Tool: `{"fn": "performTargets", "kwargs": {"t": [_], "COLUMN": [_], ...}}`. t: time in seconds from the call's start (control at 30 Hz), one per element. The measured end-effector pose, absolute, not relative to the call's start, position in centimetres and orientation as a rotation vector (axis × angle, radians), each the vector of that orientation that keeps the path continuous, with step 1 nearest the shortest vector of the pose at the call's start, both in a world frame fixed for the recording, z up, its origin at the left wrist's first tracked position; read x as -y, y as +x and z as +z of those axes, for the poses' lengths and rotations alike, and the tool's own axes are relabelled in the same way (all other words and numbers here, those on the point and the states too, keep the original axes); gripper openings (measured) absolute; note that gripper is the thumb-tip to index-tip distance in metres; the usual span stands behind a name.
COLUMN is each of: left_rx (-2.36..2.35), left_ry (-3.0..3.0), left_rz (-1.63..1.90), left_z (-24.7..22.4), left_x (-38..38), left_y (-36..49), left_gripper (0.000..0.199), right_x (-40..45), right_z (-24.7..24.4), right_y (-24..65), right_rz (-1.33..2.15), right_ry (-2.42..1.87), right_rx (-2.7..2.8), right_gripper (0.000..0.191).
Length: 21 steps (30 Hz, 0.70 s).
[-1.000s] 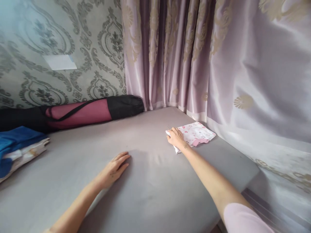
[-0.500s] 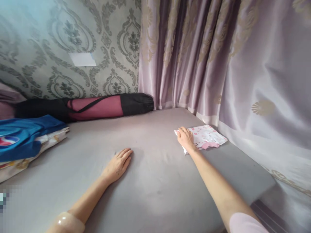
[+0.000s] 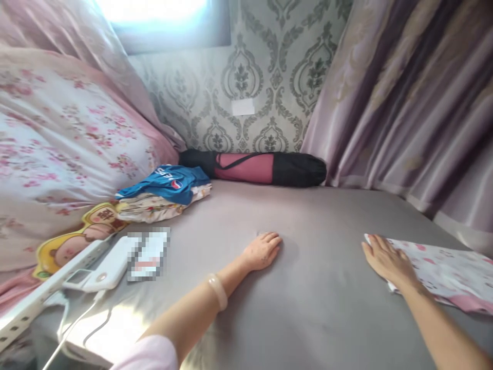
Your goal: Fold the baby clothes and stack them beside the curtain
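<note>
My left hand lies palm down on the grey sheet, its fingers stretched out and nothing in it. A pale bangle circles that wrist. On the right, a white folded garment with a pink print and pink trim lies flat, its far right part cut off by the picture's edge. My right hand rests with extended fingers on the garment's left edge, pressing it from above rather than gripping it.
A blue shirt tops a pile of cloth at the back left. Behind it lies a pink and black rolled bag. A white power bank with cables and a white strip are at the left. Curtains border the right.
My view has swung left, bringing in the window, the floral cloth and the power bank. Both hands stay flat in about the same places on the sheet and garment.
</note>
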<state>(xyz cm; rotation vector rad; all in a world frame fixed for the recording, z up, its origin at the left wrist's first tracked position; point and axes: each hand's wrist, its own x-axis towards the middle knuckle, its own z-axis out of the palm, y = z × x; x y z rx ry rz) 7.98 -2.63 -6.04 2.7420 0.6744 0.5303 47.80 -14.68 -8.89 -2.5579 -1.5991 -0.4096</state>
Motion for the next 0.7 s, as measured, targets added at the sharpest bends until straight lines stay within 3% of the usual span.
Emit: {"fn": "performTargets", "kwargs": {"t": [0.17, 0.33, 0.47, 0.7], "left_rx": [-0.629, -0.580, -0.968, -1.560], "left_ry": [2.692, 2.353, 1.929, 1.883], "left_rz": [0.580, 0.516, 0.605, 1.029], "left_z": [-6.3, -6.0, -4.5, 0.4], "left_x": [2.4, -0.1, -3.3, -10.0], "left_y": [8.0, 8.2, 6.1, -5.7], "left_gripper": [0.040, 0.031, 0.026, 0.028], "right_x": [14.1, 12.6, 10.4, 7.7], "right_z": [-8.8, -7.7, -6.8, -6.8], "right_y": [47.8, 44.6, 38.6, 27.2], "right_rz": [-0.337, -0.509, -0.416, -0.017], "right_ry": [-2.531, -2.466, -2.341, -2.112], "right_rx": [1.520, 1.462, 1.536, 1.814], "right_gripper": [0.054, 0.050, 0.052, 0.048]}}
